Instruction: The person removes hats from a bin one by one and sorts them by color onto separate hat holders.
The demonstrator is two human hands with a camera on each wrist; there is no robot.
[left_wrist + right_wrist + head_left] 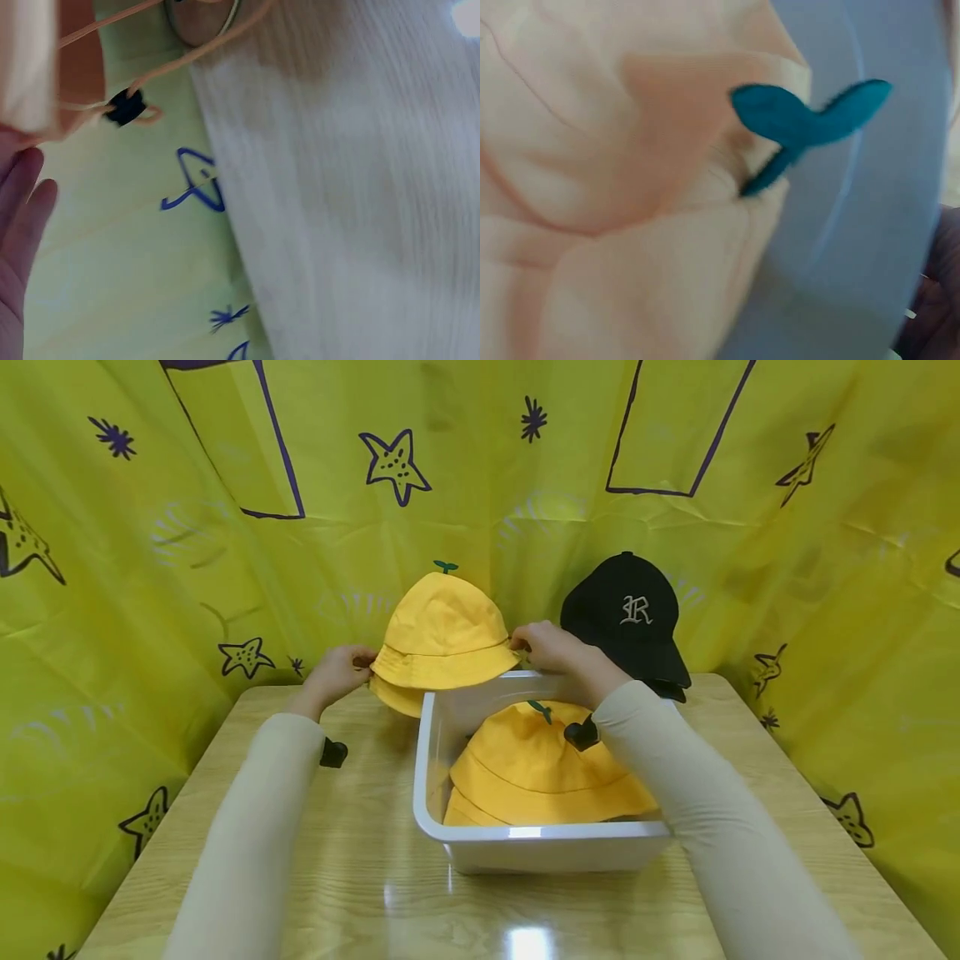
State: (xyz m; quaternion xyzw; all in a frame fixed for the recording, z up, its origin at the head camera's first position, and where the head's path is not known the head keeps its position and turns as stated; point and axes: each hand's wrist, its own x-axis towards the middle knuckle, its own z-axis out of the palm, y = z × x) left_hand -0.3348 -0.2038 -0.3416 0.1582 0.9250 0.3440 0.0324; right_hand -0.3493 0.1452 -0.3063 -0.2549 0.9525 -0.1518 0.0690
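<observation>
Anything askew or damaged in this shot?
Slightly askew: the yellow hat in the white bin has a creased, slumped crown, its green sprout leaning; the held hat looks rounder. No visible spills or damage.

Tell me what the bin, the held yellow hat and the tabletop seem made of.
Bin: probably glossy plastic; bright highlight on its rim. Held yellow hat: matte fabric, perhaps cotton; seam and folds show. Tabletop: glossy wood or laminate; grain and reflections.
</observation>
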